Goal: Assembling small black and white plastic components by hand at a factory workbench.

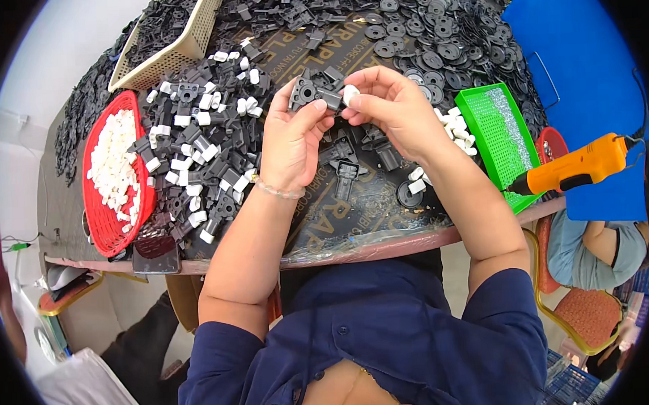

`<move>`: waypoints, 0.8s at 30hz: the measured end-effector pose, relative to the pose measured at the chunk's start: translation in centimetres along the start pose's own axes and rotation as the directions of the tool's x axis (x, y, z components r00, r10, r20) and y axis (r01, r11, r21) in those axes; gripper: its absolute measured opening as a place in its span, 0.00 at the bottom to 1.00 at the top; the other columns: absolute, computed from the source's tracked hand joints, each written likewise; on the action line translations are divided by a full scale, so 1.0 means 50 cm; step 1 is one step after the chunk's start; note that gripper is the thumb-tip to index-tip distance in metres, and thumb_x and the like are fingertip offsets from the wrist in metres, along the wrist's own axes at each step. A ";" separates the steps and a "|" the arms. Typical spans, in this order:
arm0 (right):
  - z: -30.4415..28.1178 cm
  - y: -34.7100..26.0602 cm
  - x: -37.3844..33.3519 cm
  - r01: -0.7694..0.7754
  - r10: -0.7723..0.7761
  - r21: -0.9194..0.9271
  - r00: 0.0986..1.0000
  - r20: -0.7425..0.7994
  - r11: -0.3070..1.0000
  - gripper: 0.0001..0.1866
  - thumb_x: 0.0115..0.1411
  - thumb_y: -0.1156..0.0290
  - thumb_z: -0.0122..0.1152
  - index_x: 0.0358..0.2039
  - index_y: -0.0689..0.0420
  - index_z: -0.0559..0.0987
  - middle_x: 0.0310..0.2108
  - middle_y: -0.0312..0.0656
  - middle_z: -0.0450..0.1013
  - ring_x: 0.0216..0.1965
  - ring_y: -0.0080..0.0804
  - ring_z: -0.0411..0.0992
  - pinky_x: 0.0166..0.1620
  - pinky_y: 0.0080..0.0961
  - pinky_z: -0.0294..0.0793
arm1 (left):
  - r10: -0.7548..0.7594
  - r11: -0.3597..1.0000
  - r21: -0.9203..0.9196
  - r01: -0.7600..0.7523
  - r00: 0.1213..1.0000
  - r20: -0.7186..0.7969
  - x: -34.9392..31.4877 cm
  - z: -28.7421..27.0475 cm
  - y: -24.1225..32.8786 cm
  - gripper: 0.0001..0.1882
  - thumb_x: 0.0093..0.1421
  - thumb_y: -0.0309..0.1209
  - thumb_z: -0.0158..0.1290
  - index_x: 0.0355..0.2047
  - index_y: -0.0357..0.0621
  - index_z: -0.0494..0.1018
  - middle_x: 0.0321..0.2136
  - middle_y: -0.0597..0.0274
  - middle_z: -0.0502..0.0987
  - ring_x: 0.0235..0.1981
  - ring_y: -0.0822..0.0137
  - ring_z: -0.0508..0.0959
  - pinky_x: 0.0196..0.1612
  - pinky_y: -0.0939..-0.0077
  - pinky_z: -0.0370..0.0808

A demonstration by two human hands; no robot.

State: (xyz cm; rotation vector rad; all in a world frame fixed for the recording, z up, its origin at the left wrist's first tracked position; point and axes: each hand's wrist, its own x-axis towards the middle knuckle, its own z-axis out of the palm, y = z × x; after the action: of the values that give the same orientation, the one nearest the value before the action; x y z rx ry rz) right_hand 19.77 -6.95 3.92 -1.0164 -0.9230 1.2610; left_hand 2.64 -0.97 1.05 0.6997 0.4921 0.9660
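Observation:
My left hand [296,135] is closed around a black plastic bracket [308,92] with a round hole, held above the middle of the table. Close beside it, my right hand [393,105] pinches a small white plastic cap [350,94] at the bracket's right end. Whether the cap touches the bracket is hard to make out. Below the hands lie a few loose black brackets [347,174]. Left of my left hand spreads a heap of black brackets with white caps [199,146]. More loose white caps [457,129] lie by my right forearm.
A red basket of white caps [150,199] stands at the left, a beige crate [182,53] behind it. Black discs [440,27] pile up at the back right. A green tray [484,137] of small metal pieces and an orange electric screwdriver [576,164] are at the right. People sit nearby.

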 end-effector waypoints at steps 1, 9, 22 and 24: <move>0.000 0.010 0.000 0.000 0.000 0.002 1.000 0.002 1.000 0.14 0.61 0.76 0.63 0.47 0.63 0.75 0.40 0.41 0.76 0.36 0.27 0.77 0.40 0.21 0.77 | 0.054 0.998 0.028 -0.053 0.998 -0.023 0.001 0.001 -0.005 0.27 0.59 0.18 0.57 0.58 0.42 0.62 0.40 0.60 0.79 0.39 0.69 0.79 0.40 0.74 0.77; -0.007 0.064 -0.019 -0.078 0.099 0.306 0.994 -0.055 0.949 0.16 0.62 0.77 0.61 0.50 0.68 0.75 0.41 0.48 0.78 0.38 0.32 0.80 0.44 0.24 0.82 | 0.119 0.982 0.151 -0.115 0.993 -0.019 -0.003 0.003 -0.020 0.29 0.57 0.18 0.59 0.57 0.40 0.62 0.40 0.60 0.78 0.40 0.71 0.78 0.39 0.78 0.75; -0.013 0.049 -0.015 0.212 -0.201 -0.083 0.972 0.120 0.974 0.40 0.49 0.70 0.74 0.61 0.63 0.67 0.59 0.43 0.68 0.59 0.32 0.66 0.61 0.31 0.64 | -0.164 0.983 -0.045 0.177 0.964 0.211 -0.023 0.012 0.015 0.36 0.59 0.20 0.57 0.65 0.47 0.54 0.36 0.60 0.75 0.29 0.72 0.76 0.32 0.79 0.75; -0.017 0.033 -0.008 0.182 -0.140 -0.144 0.955 0.261 0.973 0.50 0.44 0.60 0.78 0.65 0.64 0.63 0.63 0.44 0.64 0.63 0.34 0.62 0.66 0.32 0.56 | -0.232 0.954 -0.120 0.275 0.929 0.289 -0.026 0.015 0.018 0.38 0.60 0.21 0.56 0.66 0.54 0.51 0.37 0.62 0.75 0.31 0.72 0.77 0.35 0.77 0.76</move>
State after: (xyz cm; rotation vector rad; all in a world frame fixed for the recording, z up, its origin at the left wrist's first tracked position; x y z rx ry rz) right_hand 20.06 -7.40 2.10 -0.9028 -1.2986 1.2049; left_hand 1.98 -2.00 2.30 0.5960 0.2509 0.6435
